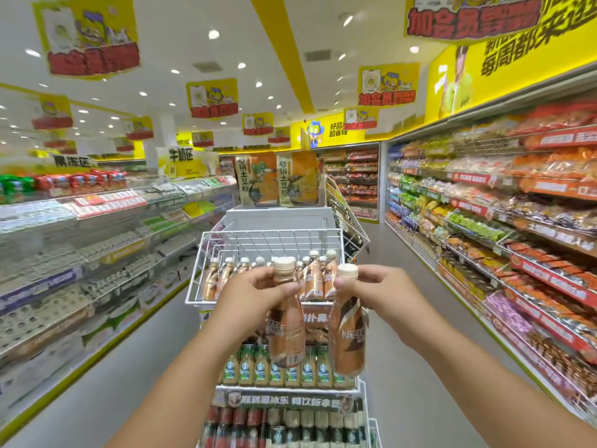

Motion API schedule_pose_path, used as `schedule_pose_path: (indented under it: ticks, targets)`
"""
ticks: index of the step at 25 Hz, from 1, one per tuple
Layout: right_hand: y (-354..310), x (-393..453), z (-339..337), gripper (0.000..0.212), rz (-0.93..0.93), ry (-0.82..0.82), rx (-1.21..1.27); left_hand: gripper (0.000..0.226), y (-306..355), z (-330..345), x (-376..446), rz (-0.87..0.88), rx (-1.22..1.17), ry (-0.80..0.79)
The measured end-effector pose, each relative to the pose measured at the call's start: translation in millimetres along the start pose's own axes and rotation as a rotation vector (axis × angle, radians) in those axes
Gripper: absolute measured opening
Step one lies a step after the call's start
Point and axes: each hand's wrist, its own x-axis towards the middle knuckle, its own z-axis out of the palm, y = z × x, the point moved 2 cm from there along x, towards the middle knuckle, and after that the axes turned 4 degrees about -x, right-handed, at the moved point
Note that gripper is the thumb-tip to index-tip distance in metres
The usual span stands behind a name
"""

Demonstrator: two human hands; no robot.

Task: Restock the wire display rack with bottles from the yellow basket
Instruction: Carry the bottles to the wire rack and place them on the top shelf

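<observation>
A white wire display rack (206, 250) stands straight ahead, its top tier holding several brown coffee bottles with cream caps (315, 276). My left hand (255, 292) grips one such brown bottle (287, 331) by the neck, in front of the top tier. My right hand (378, 286) pinches a second brown bottle (348, 337) just under its cap, beside the first. Both bottles hang upright below my fingers. The yellow basket is out of view.
Lower rack tiers hold several green-labelled bottles (261, 367) and dark bottles (290, 428). Stocked shelves line the aisle on the left (80, 253) and right (517, 253). Grey floor runs on both sides of the rack.
</observation>
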Motion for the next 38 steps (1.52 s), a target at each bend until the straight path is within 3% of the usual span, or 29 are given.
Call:
schedule_pose_path:
  ticks: [11, 13, 18, 26, 29, 34, 38]
  targets:
    - [84, 199, 60, 0.019, 0.015, -0.049, -0.007, 0.03, -99, -20, 198, -0.05, 0.048, 0.145]
    - [95, 233, 69, 0.02, 0.037, -0.05, -0.001, 0.026, -109, -20, 230, -0.062, 0.035, 0.133]
    - [122, 292, 95, 0.021, 0.112, -0.02, -0.076, 0.047, -155, -17, 303, -0.098, 0.035, 0.076]
    - [155, 338, 136, 0.024, 0.271, 0.085, -0.2, 0.063, -211, -6, 372, -0.136, 0.079, -0.035]
    - [162, 347, 147, 0.029, 0.336, 0.113, -0.354, 0.073, -224, -5, 385, -0.147, 0.117, -0.053]
    - [164, 352, 158, 0.04, 0.334, 0.239, -0.573, 0.072, -242, 2, 394, -0.17, 0.22, -0.1]
    - [166, 355, 164, 0.026, 0.275, 0.232, -0.789, 0.08, -236, 2, 394, -0.107, 0.193, -0.1]
